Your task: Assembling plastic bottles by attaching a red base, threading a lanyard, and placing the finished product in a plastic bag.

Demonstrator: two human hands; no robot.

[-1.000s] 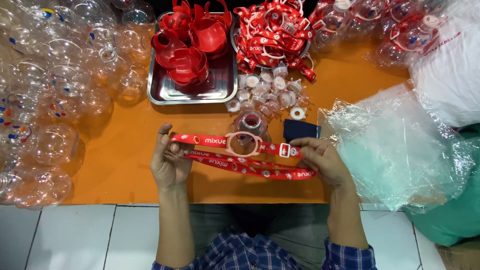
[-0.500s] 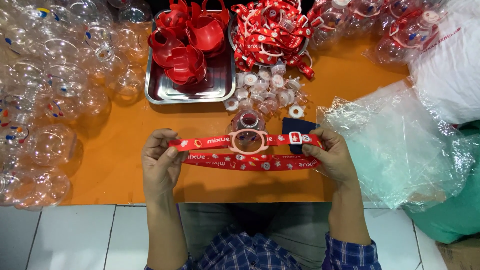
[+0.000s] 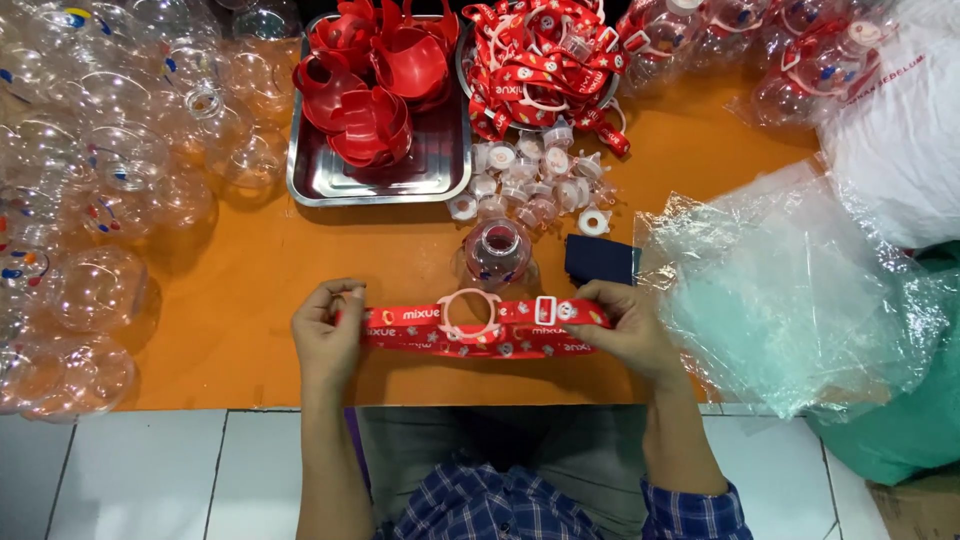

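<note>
A red printed strap with a pale ring in its middle and a white buckle is stretched flat between both hands, just above the orange table's front edge. My left hand pinches its left end. At the right end my right hand grips it beside the buckle. A small clear round bottle with a red neck stands just behind the strap. A dark blue flat object lies near my right hand.
A steel tray holds red plastic cups. A round dish holds several more red straps, with small white caps in front. Clear round bottles crowd the left. Clear plastic bags lie on the right.
Both hands have drawn closer together and lowered the strap a little; its two layers now lie level, one on the other.
</note>
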